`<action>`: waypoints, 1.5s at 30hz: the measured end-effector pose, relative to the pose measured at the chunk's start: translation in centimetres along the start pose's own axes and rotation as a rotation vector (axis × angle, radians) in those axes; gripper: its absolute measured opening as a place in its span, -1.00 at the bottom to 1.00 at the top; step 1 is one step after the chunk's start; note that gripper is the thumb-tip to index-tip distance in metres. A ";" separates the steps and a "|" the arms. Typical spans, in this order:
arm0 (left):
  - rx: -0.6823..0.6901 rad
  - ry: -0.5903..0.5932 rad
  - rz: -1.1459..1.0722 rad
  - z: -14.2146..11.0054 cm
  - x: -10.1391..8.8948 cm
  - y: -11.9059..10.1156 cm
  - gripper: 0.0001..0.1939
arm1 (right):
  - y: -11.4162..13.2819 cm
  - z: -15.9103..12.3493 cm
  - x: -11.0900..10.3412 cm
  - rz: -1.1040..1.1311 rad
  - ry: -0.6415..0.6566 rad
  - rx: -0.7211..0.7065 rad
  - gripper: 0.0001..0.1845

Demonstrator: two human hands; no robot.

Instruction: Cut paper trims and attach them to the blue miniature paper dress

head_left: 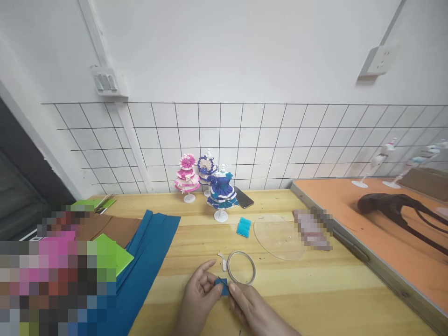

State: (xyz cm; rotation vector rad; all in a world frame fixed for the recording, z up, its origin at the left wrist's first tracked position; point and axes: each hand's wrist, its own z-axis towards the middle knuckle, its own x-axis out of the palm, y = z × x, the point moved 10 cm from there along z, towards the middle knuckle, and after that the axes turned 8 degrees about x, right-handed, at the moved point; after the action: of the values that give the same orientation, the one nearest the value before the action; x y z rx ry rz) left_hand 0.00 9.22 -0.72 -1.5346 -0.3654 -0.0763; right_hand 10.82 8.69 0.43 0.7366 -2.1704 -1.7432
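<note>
A small folded piece of dark blue cloth (221, 287) is held between my two hands, above the front of the wooden table. My left hand (200, 294) pinches its left side between thumb and fingers, with the index finger raised. Closed at the cloth's right edge is my right hand (250, 304), its thumb pressed against the fingers. A thin dark line crosses the cloth near the right thumb; I cannot make out what it is. Just beyond the hands lie a thin pale ring (255, 270), like a nearly used-up tape roll, and a small white strip (224, 265).
Dress-shaped ornaments on white stands (220, 216) stand toward the back, beside a phone (245, 198). Nearer are a turquoise pad (244, 227) and a clear disc (280, 238). Blue fabric (154, 252) covers the left side. A raised orange table (336, 219) borders the right.
</note>
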 end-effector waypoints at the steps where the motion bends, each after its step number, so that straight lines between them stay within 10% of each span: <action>1: -0.005 -0.002 -0.002 0.0 0.0 0.0 -0.46 | 0.0 0.0 0.0 0.010 -0.002 -0.002 -0.53; 45: -0.069 0.042 -0.003 -0.2 0.6 0.8 -0.45 | -0.8 0.9 0.5 0.228 -0.025 0.030 -0.47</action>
State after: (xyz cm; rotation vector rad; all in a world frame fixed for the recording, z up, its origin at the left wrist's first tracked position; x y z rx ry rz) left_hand 0.79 9.21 -1.28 -1.5978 -0.3344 -0.1247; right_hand 10.12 9.06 -0.60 0.4553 -2.2028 -1.6162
